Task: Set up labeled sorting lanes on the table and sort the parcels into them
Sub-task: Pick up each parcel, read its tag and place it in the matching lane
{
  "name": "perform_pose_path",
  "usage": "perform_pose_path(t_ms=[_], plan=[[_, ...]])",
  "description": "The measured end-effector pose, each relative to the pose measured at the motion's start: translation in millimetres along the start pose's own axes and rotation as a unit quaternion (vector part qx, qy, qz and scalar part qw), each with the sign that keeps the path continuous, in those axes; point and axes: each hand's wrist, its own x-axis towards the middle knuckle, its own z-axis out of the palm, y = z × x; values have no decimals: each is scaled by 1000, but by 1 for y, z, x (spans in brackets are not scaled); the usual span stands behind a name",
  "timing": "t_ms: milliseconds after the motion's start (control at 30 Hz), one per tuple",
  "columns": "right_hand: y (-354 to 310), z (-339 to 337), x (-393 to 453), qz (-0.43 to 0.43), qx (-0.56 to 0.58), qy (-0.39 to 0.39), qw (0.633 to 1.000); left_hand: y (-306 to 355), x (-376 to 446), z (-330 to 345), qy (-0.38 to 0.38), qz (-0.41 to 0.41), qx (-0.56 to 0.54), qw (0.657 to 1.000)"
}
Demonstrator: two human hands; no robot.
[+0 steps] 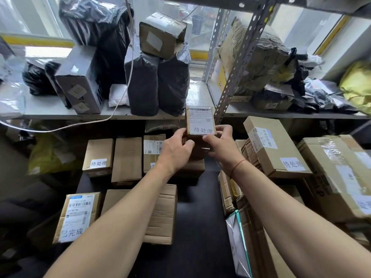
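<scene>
Nearest the camera, at the lower left of the frame, a carton with a 已完成 label (77, 216) lies on the dark worktop (200, 217), with a plain carton (160, 213) just to its right, partly under the left forearm. At the lower right, flat cartons and a silvery mailer (237, 243) stand on edge.

Further up, in mid-frame, both hands meet on a small parcel (200, 121) marked 待处理. The left hand (176, 149) curls round its lower left side and the right hand (220, 144) pinches its lower right edge, so both are gripping it. The parcel is held upright, its long axis running up the frame and its label towards the camera, above a brown carton (192, 167) at the centre of the worktop. The hands are equally near it.

To its left sits a row of cartons, one a 待处理 carton (98, 157); to its right a large tilted carton (279, 147) with the same label rests on a stack. Either lane looks a fitting place for the parcel, and the right lies a little closer.

Beyond, the shelf (50, 109) carries black bagged parcels (156, 85) and a taped box (162, 35).
</scene>
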Motion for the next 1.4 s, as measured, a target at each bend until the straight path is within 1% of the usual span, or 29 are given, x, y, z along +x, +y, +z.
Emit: perform_pose_path(t_ms=[67, 133, 233, 300, 433, 500, 733, 833, 1000, 1133, 1300, 1400], plan=[[-4, 0, -10, 3, 33, -7, 999, 2, -12, -7, 20, -13, -39, 999], [-6, 2, -23, -10, 34, 12, 999, 2, -23, -14, 43, -26, -80, 995], [-2, 5, -39, -28, 16, 18, 999, 6, -44, -28, 60, -22, -73, 995], [-3, 7, -53, -28, 15, -1, 999, 8, -61, -39, 48, -33, -101, 993], [-7, 11, -91, -15, 69, -58, 996, 14, -92, -59, 14, -55, -168, 984], [-7, 10, -106, -24, 63, -67, 995, 14, -102, -65, 3, -53, -169, 984], [5, 4, -148, -42, 72, -64, 994, 9, -144, -66, -26, -35, -150, 988], [9, -2, -167, -53, 87, -84, 991, 16, -167, -63, -26, -40, -152, 987], [15, -14, -195, -77, 87, -123, 986, 28, -203, -52, 0, -55, -149, 987], [23, -43, -221, -102, 81, -155, 979, 41, -234, -30, 23, -63, -137, 988], [37, -104, -244, -111, 74, -155, 979, 72, -267, 20, 44, -57, -133, 989], [41, -139, -252, -105, 67, -142, 982, 88, -274, 48, 39, -46, -131, 990]])
